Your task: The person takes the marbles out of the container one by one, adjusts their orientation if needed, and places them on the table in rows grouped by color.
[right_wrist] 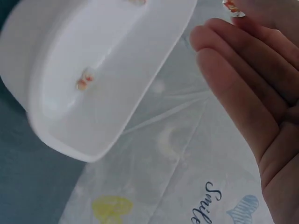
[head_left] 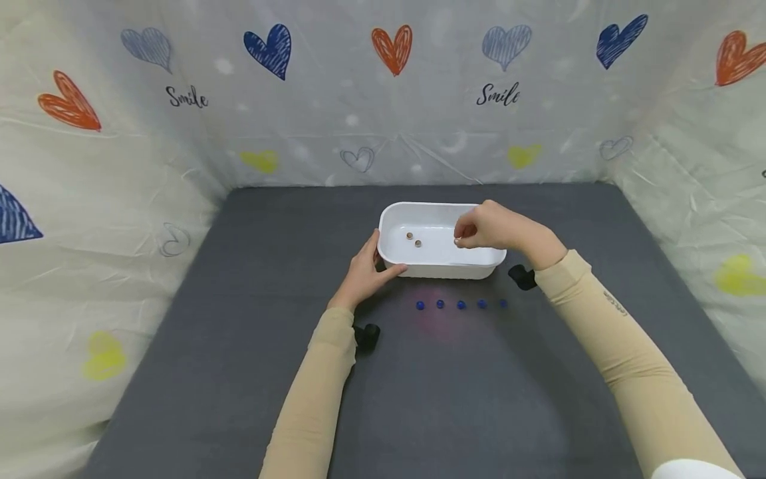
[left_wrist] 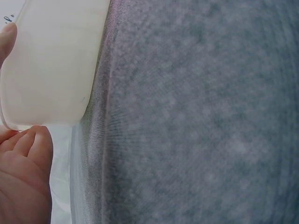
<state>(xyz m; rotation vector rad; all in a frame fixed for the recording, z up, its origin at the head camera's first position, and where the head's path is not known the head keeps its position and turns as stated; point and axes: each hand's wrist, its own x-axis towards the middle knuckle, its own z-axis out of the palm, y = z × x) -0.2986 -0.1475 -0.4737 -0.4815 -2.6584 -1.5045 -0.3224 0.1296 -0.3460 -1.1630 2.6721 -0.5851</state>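
Judged partway. Counts two orange-flecked marbles point(head_left: 417, 243) inside white tub point(head_left: 443, 271), five blue marbles point(head_left: 461, 305) in a row outside on grey table point(head_left: 455, 399). Pinches third marble point(right_wrist: 231, 6), unreleased, likely alike though partly hidden, in right hand point(head_left: 487, 226) over tub. Grips tub's near-left corner with left hand point(head_left: 363, 271).

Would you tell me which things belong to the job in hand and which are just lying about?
In the job, apparently:
white rectangular plastic tub, held by the left hand
two small, round, orange-flecked pieces inside it
similar piece pinched by the right hand

Perhaps just lying about:
five small blue balls, untouched
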